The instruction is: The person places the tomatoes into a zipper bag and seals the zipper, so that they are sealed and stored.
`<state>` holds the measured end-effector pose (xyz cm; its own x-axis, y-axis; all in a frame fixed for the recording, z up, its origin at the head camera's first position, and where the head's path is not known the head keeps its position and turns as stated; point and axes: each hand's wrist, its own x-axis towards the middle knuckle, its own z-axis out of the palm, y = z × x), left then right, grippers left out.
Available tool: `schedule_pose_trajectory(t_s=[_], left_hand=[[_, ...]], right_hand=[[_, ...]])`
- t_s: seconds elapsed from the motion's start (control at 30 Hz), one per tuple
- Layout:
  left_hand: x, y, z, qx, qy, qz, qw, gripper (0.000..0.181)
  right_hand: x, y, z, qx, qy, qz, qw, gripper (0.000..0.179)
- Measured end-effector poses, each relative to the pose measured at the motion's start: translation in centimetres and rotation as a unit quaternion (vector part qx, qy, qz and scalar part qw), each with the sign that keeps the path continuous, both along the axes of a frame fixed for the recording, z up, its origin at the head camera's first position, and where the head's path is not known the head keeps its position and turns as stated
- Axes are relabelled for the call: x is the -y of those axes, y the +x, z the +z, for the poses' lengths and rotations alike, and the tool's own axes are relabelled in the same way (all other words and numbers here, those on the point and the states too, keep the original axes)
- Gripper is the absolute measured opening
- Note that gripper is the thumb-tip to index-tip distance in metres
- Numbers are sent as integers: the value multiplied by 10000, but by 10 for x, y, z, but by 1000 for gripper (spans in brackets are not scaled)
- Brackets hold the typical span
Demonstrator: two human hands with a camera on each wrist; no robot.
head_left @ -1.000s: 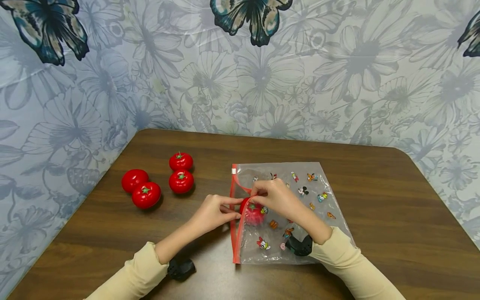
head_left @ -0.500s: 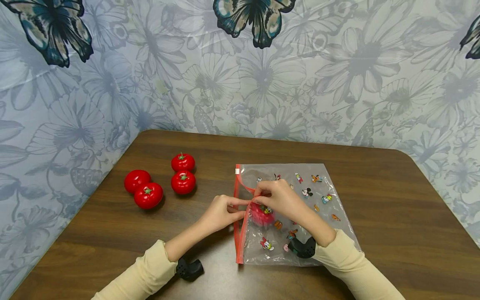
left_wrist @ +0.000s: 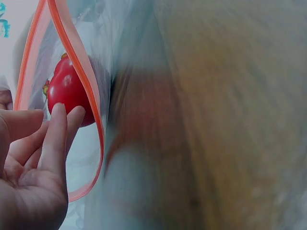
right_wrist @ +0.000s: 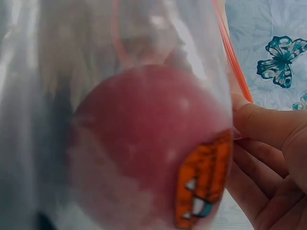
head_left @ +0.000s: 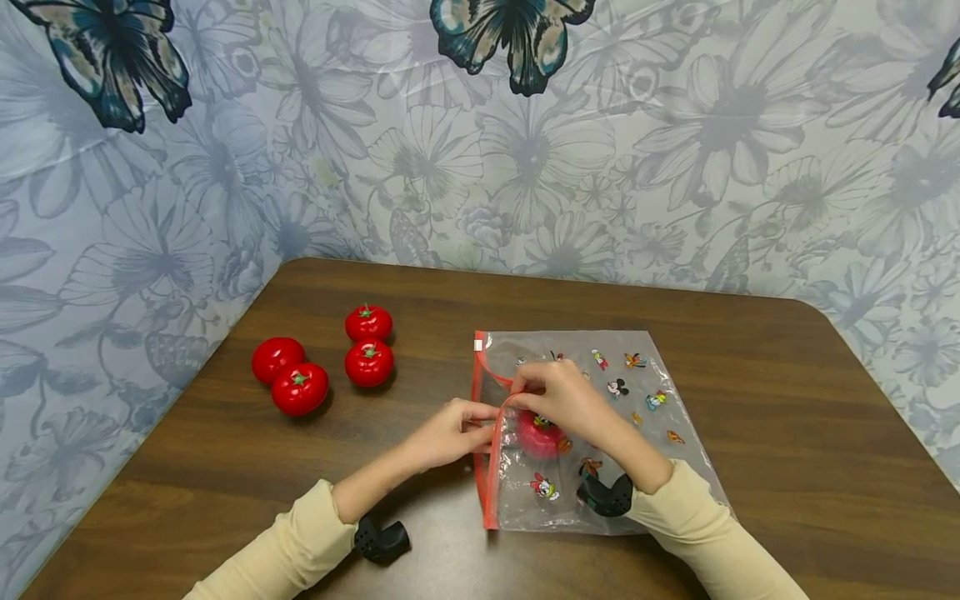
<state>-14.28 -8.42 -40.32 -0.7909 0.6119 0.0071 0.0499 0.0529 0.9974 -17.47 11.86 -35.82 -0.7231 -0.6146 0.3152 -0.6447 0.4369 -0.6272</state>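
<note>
A clear zip bag (head_left: 517,507) with a red-orange zip edge and cartoon prints lies on the table, its mouth toward the left. Inside, just past the mouth, is a red tomato (head_left: 534,437). My left hand (head_left: 447,435) reaches into the mouth. In the left wrist view its nearly straight fingers touch the tomato (left_wrist: 69,91), with the thumb apart from it. My right hand (head_left: 562,400) pinches the upper zip edge between thumb and fingers and holds it raised. Through the plastic, the right wrist view shows the tomato (right_wrist: 144,143) close up.
Several more tomatoes sit at the left of the wooden table (head_left: 750,400): a front pair (head_left: 300,390) and a back pair (head_left: 369,364). Black wrist cameras (head_left: 381,542) hang at both sleeves. A flowered wall covering (head_left: 525,183) rises behind the table.
The tomato has gone from the bag's mouth further right into the bag, the left hand's fingers following it in. The right hand keeps pinching the zip edge.
</note>
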Motion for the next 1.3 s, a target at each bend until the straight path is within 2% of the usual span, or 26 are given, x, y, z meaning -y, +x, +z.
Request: schedule_pose_trajectory(t_s=[0.07,0.17,0.5,0.67,0.8,0.9,1.0,1.07,1.13,1.23,1.3], left_hand=[[-1,0,-1,281,185,-186,9993,28],[-1,2,-2,471,295,-309,9980,29],[-3,3,-4,681,185,-374,9968,30],[1,3,-1,715,257,-302,9967,30],[12,1,4,479,225,-40,9986,32],[27,0,10,119,98,251,9996,33],[46,0,17,-363,-104,676,9970,34],[59,1,22,-734,-294,1131,9904,33],[72,3,27,-1139,-455,1715,9775,31],[91,5,33,-1594,-602,2613,9501,30],[101,7,37,-1751,-713,3081,9324,32]], right_hand=[[-1,0,0,54,23,-6,10000,19],[-2,1,0,115,50,8,9999,18],[-4,0,-2,179,97,14,9998,18],[-4,1,-1,235,94,-11,9997,17],[-4,0,-2,275,75,-8,9996,17],[-6,2,-2,297,64,5,9995,18],[-7,4,-3,287,25,40,9996,18],[-8,5,-3,264,-11,68,9996,18],[-9,5,-4,253,-44,102,9996,18],[-11,6,-5,257,-79,134,9995,18],[-11,7,-4,260,-88,138,9995,18]])
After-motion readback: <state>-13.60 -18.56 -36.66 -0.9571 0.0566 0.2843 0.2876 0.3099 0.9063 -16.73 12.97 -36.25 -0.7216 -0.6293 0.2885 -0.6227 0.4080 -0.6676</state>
